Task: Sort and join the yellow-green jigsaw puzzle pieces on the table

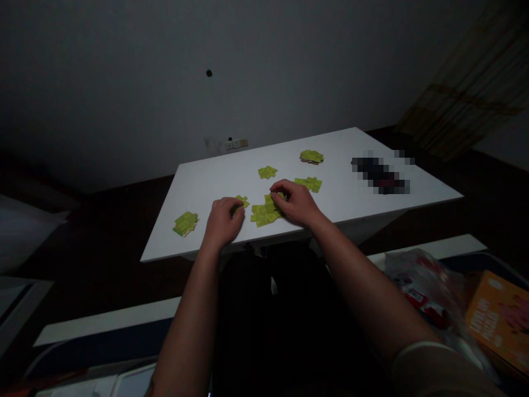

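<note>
1 white counter point(330, 190) fills mid-view, w/ 1 grey wall point(124, 82) behind it & 1 bamboo blind point(463, 82) hanging far right of the main pile of green puzzle pcs point(261, 215), which sits near the counter's front edge. Also right of that pile, off the counter & closer to the person: 1 orange puzzle box point(502, 320) & 1 clear plastic bag point(421, 286). On the counter, well right of the pile: 1 dark object point(380, 175), pixelated, can't tell what.

Green pcs: 6 clusters total, exact pc count unclear. Besides the main pile, 1 small cluster point(242, 201) just left, 1 cluster point(185, 223) well left, 1 cluster point(267, 172) straight beyond, 1 cluster point(308, 184) beyond-right, 1 stacked cluster point(311, 156) farthest back.

L hand point(223, 220) is half-closed, fingers curled at the small cluster, just left of the pile. R hand point(295, 202) is half-closed, fingertips on the pile. Can't tell if either holds a pc.
</note>
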`<state>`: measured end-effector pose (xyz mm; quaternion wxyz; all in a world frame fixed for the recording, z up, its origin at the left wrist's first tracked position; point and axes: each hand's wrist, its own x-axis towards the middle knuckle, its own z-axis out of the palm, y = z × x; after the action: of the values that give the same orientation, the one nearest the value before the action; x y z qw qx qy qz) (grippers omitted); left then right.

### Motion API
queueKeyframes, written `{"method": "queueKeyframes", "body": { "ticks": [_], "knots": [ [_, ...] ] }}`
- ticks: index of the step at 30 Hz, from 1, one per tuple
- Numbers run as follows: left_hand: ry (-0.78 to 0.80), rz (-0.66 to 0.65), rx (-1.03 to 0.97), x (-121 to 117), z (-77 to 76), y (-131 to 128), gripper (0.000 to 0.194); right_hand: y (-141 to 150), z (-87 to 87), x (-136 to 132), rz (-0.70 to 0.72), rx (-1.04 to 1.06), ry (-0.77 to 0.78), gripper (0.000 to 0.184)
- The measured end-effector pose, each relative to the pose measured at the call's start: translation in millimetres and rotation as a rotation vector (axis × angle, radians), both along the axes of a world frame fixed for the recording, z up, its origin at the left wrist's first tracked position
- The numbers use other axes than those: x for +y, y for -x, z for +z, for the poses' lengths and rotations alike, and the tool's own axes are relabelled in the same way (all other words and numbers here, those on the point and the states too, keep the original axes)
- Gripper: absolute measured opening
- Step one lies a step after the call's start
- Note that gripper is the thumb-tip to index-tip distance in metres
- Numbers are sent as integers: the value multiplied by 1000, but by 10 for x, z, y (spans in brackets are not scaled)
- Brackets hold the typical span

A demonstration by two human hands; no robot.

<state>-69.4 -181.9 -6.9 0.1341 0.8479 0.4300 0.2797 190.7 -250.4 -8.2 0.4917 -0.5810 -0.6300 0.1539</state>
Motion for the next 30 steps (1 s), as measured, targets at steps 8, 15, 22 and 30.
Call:
{"method": "queueKeyframes", "body": {
  "ticks": [8,15,22,30],
  "knots": [
    [24,32,12,-17,34,0,22,10,13,-11,-9,0,13,16],
    [33,31,-8,-6,16,7,24,6,17,-6,-15,-16,18,18],
    [46,20,-42,-2,27,3,21,-3,-5,6,-14,-24,2,14],
    [46,19,-53,0,11,16,21,1,-10,5,-8,-11,-3,13]
  ]
}}
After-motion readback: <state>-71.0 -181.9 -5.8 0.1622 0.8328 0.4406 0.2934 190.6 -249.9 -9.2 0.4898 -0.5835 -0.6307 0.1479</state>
